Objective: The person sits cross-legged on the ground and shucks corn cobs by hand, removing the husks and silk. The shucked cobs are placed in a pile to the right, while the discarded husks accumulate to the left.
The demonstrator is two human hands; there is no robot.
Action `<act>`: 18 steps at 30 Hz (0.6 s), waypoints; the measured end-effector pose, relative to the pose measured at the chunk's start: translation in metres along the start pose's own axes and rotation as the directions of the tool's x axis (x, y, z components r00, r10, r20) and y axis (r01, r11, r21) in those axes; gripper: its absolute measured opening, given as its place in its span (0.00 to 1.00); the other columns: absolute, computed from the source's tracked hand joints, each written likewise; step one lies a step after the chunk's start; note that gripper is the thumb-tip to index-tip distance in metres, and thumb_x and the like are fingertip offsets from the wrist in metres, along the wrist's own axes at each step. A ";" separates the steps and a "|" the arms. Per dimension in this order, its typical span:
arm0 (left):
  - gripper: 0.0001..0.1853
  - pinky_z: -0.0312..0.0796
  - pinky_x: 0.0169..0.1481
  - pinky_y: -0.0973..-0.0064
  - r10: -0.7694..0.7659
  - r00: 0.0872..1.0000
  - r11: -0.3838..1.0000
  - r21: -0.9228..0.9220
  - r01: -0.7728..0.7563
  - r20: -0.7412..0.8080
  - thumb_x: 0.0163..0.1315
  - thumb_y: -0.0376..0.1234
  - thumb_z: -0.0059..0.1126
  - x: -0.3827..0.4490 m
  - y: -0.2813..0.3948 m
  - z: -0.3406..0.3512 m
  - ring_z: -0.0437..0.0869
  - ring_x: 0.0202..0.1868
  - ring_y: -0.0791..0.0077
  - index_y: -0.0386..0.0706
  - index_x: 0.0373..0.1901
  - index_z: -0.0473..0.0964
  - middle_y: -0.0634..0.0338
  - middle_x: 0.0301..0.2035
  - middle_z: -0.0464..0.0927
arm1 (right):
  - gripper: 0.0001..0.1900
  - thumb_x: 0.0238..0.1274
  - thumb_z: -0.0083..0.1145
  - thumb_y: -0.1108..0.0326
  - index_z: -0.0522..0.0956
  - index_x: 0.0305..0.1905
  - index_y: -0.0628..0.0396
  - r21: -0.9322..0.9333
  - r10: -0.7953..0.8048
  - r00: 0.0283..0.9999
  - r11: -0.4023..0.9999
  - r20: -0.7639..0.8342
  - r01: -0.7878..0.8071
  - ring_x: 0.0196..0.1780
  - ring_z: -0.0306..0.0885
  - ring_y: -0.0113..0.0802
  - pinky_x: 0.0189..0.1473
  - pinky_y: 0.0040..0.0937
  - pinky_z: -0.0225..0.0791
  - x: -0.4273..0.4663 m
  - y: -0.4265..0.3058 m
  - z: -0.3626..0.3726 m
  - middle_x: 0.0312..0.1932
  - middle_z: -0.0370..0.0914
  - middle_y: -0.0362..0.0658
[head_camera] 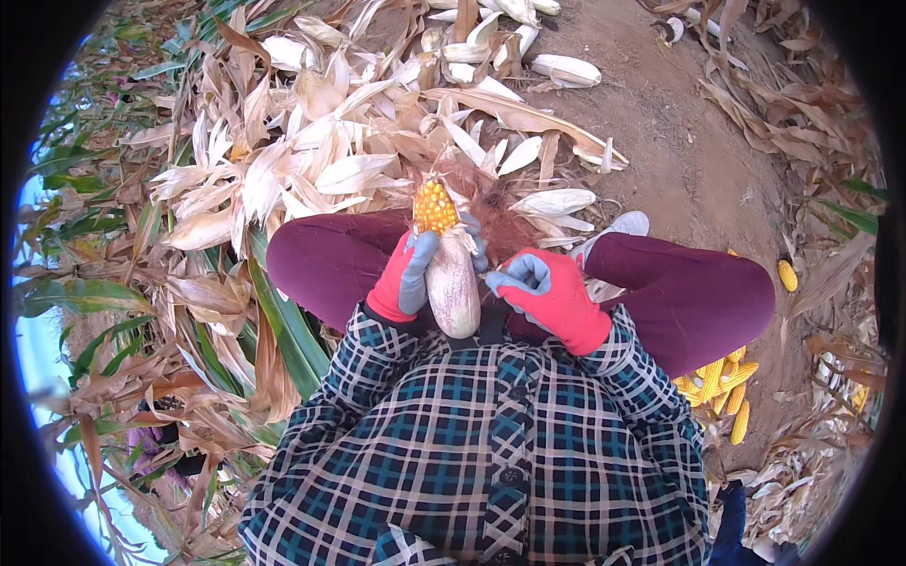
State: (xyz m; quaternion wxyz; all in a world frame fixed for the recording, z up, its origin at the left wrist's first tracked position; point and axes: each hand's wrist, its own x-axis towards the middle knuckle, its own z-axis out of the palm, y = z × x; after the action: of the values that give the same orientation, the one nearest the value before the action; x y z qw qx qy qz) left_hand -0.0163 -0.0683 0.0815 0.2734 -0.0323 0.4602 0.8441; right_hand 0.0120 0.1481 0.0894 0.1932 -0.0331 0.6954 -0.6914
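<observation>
My left hand (419, 270), in a red and grey work glove, is closed around an ear of corn (454, 286) in front of my lap. Yellow kernels show at the ear's top; pale, purplish husk still covers its lower part. Just right of the ear is my right hand (541, 286), gloved alike, with thumb and fingertips pinched together. Whether a thin bit of husk or silk lies between those fingertips I cannot tell. Reddish-brown corn silk (501, 219) hangs beyond both hands.
Dry corn husks (304, 156) lie heaped ahead and to the left. Bare yellow cobs (718, 382) are piled beside my right knee, with a single cob (787, 275) farther out. Green and dry cornstalks (92, 297) stand at the left. Part of a dark garment (736, 527) shows at lower right.
</observation>
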 end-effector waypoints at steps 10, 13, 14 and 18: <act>0.39 0.72 0.55 0.72 -0.028 0.997 0.980 0.196 0.014 0.070 0.75 0.61 0.23 0.014 0.003 0.015 0.81 0.46 0.71 0.34 0.54 0.72 0.54 0.47 0.79 | 0.17 0.57 0.67 0.51 0.81 0.39 0.55 -0.657 -0.497 0.866 0.638 0.047 0.402 0.29 0.78 0.47 0.30 0.38 0.70 0.047 -0.022 -0.008 0.27 0.78 0.48; 0.39 0.72 0.52 0.74 -0.084 0.993 0.983 0.172 0.069 0.078 0.75 0.61 0.25 0.013 0.014 0.023 0.80 0.43 0.72 0.35 0.51 0.73 0.54 0.47 0.79 | 0.12 0.60 0.65 0.56 0.81 0.35 0.54 -0.594 -0.523 0.815 0.581 0.252 0.556 0.29 0.79 0.46 0.31 0.38 0.71 0.062 -0.028 -0.023 0.26 0.78 0.46; 0.39 0.73 0.52 0.74 -0.121 0.988 0.988 0.106 0.111 0.099 0.74 0.62 0.26 0.013 0.013 0.022 0.80 0.43 0.71 0.35 0.50 0.73 0.54 0.46 0.79 | 0.11 0.62 0.62 0.58 0.81 0.32 0.54 -0.580 -0.538 0.789 0.554 0.298 0.597 0.29 0.79 0.46 0.30 0.39 0.70 0.065 -0.028 -0.025 0.26 0.79 0.46; 0.37 0.75 0.48 0.71 -0.078 0.987 0.997 -0.039 0.073 -0.140 0.73 0.63 0.32 0.023 -0.013 0.015 0.81 0.40 0.68 0.36 0.49 0.74 0.54 0.41 0.80 | 0.16 0.66 0.53 0.52 0.80 0.31 0.52 -0.631 -0.369 0.798 0.489 0.476 0.602 0.30 0.79 0.48 0.31 0.43 0.70 0.047 -0.008 -0.005 0.27 0.81 0.45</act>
State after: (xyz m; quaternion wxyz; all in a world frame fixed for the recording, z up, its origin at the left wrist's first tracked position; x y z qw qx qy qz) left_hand -0.0266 -0.0406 0.0730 0.2714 -0.1141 0.4624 0.8364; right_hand -0.0344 0.1384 0.0863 0.0508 -0.4036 0.8442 -0.3491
